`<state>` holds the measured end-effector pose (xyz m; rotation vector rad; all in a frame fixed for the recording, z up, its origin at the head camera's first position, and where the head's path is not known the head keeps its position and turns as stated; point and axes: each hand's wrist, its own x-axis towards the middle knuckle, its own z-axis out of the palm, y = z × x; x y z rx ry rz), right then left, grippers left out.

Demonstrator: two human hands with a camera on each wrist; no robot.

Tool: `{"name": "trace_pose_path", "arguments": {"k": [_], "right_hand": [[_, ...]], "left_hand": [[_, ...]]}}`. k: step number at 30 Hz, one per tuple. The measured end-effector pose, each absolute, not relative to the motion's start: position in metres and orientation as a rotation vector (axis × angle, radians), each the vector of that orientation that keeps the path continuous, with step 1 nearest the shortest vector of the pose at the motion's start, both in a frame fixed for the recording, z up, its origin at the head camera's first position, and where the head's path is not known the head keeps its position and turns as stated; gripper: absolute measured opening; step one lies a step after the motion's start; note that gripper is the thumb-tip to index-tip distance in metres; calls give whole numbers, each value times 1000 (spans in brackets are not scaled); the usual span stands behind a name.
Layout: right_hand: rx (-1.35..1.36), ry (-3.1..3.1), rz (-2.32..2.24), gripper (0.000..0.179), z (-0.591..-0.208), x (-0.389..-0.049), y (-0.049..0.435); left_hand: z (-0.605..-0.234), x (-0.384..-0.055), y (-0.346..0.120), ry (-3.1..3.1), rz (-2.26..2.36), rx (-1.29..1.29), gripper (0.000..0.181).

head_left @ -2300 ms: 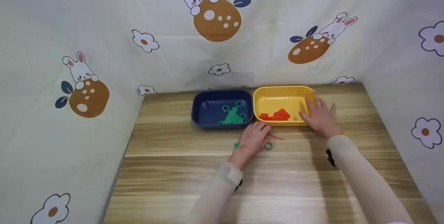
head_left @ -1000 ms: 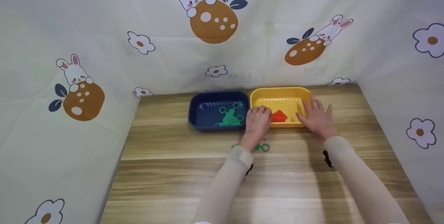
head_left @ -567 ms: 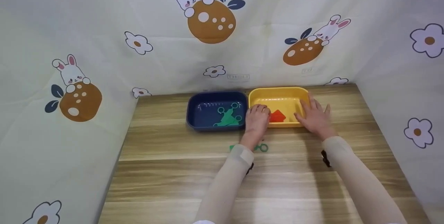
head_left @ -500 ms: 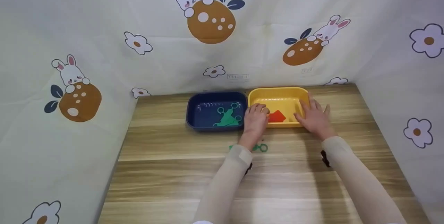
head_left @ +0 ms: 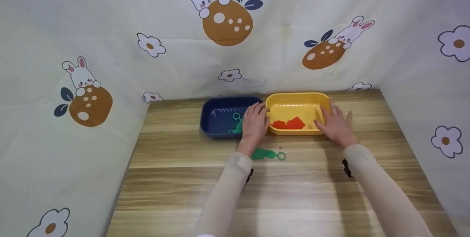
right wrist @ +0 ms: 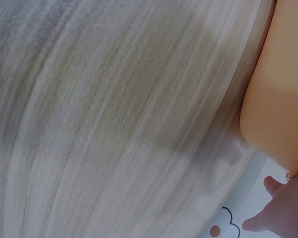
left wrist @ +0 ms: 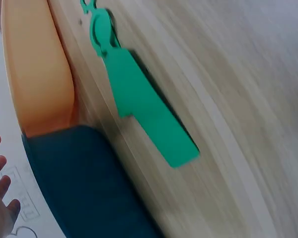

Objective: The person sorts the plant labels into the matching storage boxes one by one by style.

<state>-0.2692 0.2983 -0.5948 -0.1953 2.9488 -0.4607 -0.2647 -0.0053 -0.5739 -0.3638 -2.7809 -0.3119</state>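
My left hand [head_left: 256, 121] hovers over the right end of the navy blue box [head_left: 216, 135], fingers loosely bent and apart, with nothing held. It hides part of the flat green pieces [head_left: 238, 125] inside. My right hand [head_left: 336, 127] rests at the right end of the yellow box [head_left: 299, 132], fingers spread, thumb inside the rim. Flat red pieces [head_left: 295, 123] lie in the yellow box's front left. Below the left wrist, a flat green piece with a ring end [head_left: 263, 154] lies on the table; the left wrist view shows its stepped, blade-like green body [left wrist: 139, 104].
Both boxes stand side by side near the back edge of the wooden table [head_left: 293, 200]. A pale cloth [head_left: 176, 72] printed with rabbits and flowers surrounds the back and sides. A tiny dark speck [head_left: 280, 148] lies on the table before the yellow box.
My left hand brought a thin red piece from the table to the yellow box's left end, then moved left, without it, over the blue box. The right hand stays at the yellow box.
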Motion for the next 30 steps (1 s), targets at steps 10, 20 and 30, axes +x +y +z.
{"name": "trace_pose_path", "arguments": {"k": [10, 20, 30], "right_hand": [[-198, 2951, -469, 78, -596, -270, 297], [-193, 2957, -510, 75, -596, -269, 298], [-202, 2952, -512, 75, -596, -269, 298]], "left_hand": [[-584, -264, -48, -2861, -293, -220, 35], [-591, -262, -86, -2903, -317, -107, 43], [-596, -261, -126, -2949, -341, 12, 57]]}}
